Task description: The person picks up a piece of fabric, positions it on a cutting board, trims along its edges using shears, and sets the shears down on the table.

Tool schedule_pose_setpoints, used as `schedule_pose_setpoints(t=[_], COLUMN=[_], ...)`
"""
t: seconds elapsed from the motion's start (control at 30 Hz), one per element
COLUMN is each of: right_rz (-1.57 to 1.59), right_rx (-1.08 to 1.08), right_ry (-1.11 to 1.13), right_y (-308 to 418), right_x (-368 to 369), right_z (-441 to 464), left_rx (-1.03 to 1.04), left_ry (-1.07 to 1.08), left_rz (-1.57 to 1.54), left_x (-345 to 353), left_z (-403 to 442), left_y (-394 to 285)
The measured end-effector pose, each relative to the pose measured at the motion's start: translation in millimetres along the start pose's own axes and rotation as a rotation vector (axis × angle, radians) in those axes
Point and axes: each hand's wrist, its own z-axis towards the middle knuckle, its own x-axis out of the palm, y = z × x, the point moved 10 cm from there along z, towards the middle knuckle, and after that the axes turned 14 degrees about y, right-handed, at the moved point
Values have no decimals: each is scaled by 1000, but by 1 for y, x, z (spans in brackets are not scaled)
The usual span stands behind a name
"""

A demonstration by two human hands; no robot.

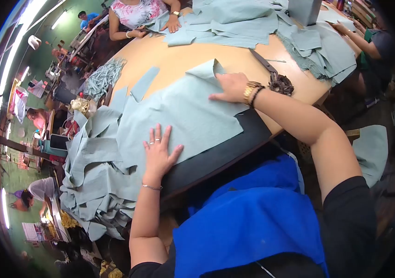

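Note:
A large pale grey-green fabric piece (174, 111) lies over the near edge of the table, partly on a dark surface. My left hand (159, 155) rests flat on it with the fingers spread. At the fabric's right edge, my right hand (230, 87) has its fingers curled at a raised, folded corner, the thumb on top; the fingertips are partly hidden. Left of the large piece, a heap of matching fabric pieces (98, 157) spills over the table's side. Small cut strips (145, 83) lie just beyond it.
On the pale wooden table (192, 55), dark scissors (263, 60) lie beside a dark bundle (280, 85). More fabric stacks (234, 23) cover the far side, near a grey metal block (304, 10). One person's hand (173, 24) works opposite; another person's arm (361, 41) reaches in from the right.

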Motion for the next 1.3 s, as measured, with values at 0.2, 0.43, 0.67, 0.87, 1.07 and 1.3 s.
schedule_pose_setpoints(t=[0.2, 0.43, 0.67, 0.87, 1.07, 1.3], right_rz=[1405, 783, 402, 288, 155, 1472], right_rx=[-12, -74, 104, 301, 348, 188], right_ry=[-471, -301, -273, -232, -12, 149], right_y=[-109, -146, -175, -201, -214, -196], right_x=[-87, -67, 8, 6, 12, 62], right_z=[62, -29, -110, -103, -107, -139], left_rx=[74, 99, -167, 121, 233, -107], left_ry=[34, 109, 12, 121, 322, -104], left_rz=[-40, -83, -235, 41, 474, 338], left_x=[2, -4, -1, 1, -33, -66], left_z=[4, -24, 16, 53, 14, 38], left_y=[-9, 23, -1, -55, 68, 49])
